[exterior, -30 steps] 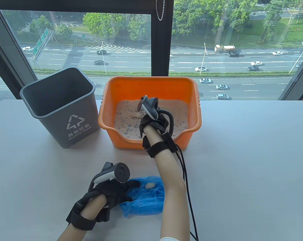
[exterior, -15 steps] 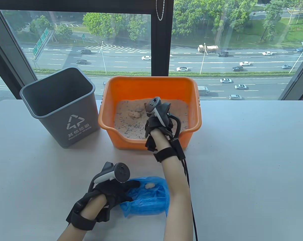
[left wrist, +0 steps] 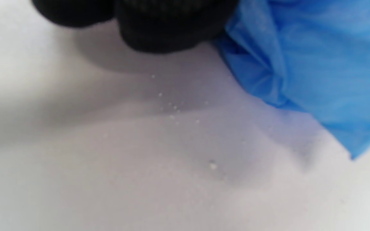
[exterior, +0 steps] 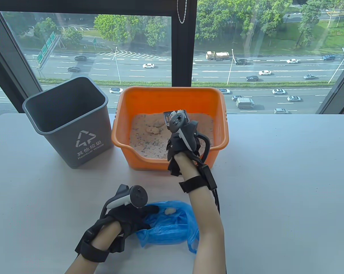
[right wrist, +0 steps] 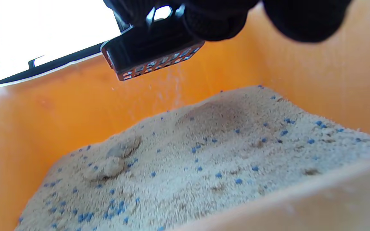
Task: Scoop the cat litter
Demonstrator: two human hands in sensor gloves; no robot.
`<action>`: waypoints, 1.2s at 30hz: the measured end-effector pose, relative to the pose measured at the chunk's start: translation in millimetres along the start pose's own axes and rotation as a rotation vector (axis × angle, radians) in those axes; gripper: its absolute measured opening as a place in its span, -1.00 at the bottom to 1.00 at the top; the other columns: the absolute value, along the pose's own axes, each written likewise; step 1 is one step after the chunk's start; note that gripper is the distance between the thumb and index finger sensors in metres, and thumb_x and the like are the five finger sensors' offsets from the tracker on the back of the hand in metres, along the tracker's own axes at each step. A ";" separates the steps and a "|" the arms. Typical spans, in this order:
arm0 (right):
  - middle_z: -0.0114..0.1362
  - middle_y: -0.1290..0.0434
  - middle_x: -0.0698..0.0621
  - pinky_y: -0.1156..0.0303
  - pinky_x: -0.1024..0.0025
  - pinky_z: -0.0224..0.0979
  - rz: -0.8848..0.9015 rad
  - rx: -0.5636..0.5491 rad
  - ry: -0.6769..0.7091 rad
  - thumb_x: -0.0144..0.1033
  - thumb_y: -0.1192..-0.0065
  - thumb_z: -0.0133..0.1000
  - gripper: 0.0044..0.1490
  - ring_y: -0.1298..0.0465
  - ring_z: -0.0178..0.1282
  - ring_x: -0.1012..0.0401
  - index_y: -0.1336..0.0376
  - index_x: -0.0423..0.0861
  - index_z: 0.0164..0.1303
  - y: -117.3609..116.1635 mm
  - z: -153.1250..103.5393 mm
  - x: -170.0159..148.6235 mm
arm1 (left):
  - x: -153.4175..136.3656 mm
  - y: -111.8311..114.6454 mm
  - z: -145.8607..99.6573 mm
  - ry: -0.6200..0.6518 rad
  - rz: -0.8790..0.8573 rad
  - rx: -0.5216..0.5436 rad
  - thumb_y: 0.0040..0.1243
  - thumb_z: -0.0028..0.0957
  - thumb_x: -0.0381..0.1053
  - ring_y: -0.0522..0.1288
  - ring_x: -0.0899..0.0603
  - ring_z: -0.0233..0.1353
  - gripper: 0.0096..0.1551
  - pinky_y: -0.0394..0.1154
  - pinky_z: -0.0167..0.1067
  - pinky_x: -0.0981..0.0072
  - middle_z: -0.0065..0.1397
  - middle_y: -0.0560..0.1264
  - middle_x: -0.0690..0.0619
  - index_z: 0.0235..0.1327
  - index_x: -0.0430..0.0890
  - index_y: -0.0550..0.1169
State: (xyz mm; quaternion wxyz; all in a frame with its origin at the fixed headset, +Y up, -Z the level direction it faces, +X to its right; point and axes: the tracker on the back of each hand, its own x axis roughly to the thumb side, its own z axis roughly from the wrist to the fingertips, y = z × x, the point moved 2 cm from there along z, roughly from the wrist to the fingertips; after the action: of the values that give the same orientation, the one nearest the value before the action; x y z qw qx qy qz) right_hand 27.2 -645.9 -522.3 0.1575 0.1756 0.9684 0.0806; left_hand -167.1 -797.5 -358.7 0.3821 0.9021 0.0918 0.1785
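While the left hand rests on the near part of the table, its gloved fingers lie flat on the left edge of a crumpled blue plastic bag, pinning it down; a small pale clump sits on the bag just right of the fingertips. Farther back, the right hand reaches over the near rim of the orange litter tray, fingers curled around the handle of a dark slotted scoop. That scoop hangs just beyond the fingertips, above the sandy, blue-flecked litter, with fine grains sifting down through its slots. Left of the tray stands a grey waste bin.
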 end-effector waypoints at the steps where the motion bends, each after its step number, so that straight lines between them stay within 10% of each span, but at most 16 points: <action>1: 0.10 -0.36 -0.28 -0.47 0.36 -0.31 -0.017 0.020 0.051 -0.18 -0.10 0.00 -0.18 -0.43 -0.48 0.38 -0.04 -0.34 0.36 0.5 -0.2 2.2 | 0.0 0.0 0.0 0.000 0.000 0.000 0.27 0.04 0.21 0.61 0.14 -0.41 -0.09 0.58 -0.25 0.30 -0.18 0.54 0.18 0.42 0.51 -0.06; 19: 0.11 -0.37 -0.28 -0.48 0.35 -0.28 0.028 0.171 0.188 -0.18 -0.13 0.00 -0.21 -0.44 -0.46 0.37 -0.08 -0.31 0.36 16.3 -13.3 -8.4 | -0.1 0.5 -0.5 -0.004 0.000 0.000 0.27 0.04 0.21 0.61 0.14 -0.41 -0.09 0.58 -0.25 0.30 -0.18 0.54 0.18 0.41 0.52 -0.06; 22: 0.10 -0.38 -0.28 -0.48 0.33 -0.29 0.037 0.012 0.180 -0.19 -0.14 -0.01 -0.22 -0.45 -0.47 0.36 -0.10 -0.31 0.35 24.5 -19.3 -11.2 | -0.1 0.5 -0.6 -0.005 0.000 0.001 0.27 0.04 0.21 0.61 0.14 -0.41 -0.09 0.58 -0.25 0.30 -0.18 0.54 0.18 0.41 0.52 -0.05; 25: 0.11 -0.38 -0.27 -0.48 0.35 -0.27 0.030 0.140 0.208 -0.17 -0.13 0.00 -0.22 -0.45 -0.46 0.37 -0.10 -0.29 0.35 26.1 -20.8 -13.8 | -0.1 0.5 -0.6 -0.006 0.001 0.001 0.27 0.04 0.21 0.61 0.14 -0.41 -0.09 0.58 -0.25 0.30 -0.18 0.54 0.18 0.41 0.53 -0.06; 36: 0.11 -0.38 -0.29 -0.47 0.31 -0.27 0.087 0.199 0.350 -0.20 -0.16 0.00 -0.22 -0.45 -0.46 0.34 -0.10 -0.31 0.35 64.6 -73.7 -36.8 | 0.0 0.4 -0.6 -0.008 0.004 0.001 0.27 0.04 0.21 0.61 0.14 -0.41 -0.09 0.58 -0.25 0.30 -0.17 0.54 0.19 0.41 0.52 -0.06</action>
State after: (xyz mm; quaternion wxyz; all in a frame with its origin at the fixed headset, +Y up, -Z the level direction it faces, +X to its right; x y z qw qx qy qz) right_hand 55.6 -607.0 -429.3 -0.0350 0.2152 0.9757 0.0205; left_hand -167.3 -797.4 -358.1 0.3818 0.9031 0.0885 0.1755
